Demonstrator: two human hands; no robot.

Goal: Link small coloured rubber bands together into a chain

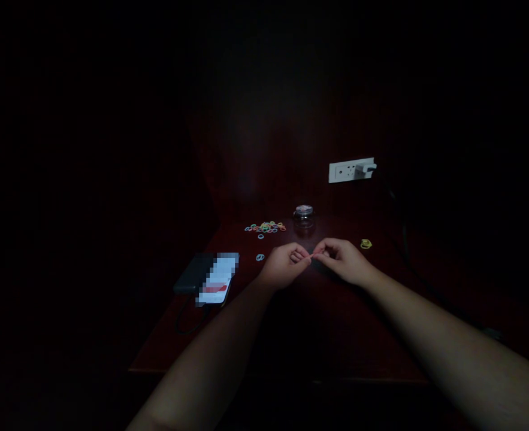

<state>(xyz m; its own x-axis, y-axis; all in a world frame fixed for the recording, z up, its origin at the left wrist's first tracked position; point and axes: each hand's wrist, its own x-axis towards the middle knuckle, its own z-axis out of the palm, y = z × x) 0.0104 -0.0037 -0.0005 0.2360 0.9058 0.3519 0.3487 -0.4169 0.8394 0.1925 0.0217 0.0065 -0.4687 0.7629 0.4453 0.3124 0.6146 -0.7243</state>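
Over the middle of the dark red table, my left hand [286,263] and my right hand [342,258] meet fingertip to fingertip. Each is closed in a pinch on a small pinkish rubber band [311,256], mostly hidden by the fingers. Left of my left hand lie a few pale blue rubber bands [260,257], with a single blue one [260,236] just behind them. A loose pile of mixed-colour rubber bands [266,227] sits farther back. To the right of my right hand rests a small yellow bundle [366,243], perhaps of bands.
A clear round jar [304,221] with a lid stands behind my hands. On the left, a lit phone [218,280] lies against a dark flat box [193,273], with a cable near them. A wall socket [351,170] holds a plug whose cord runs down the right.
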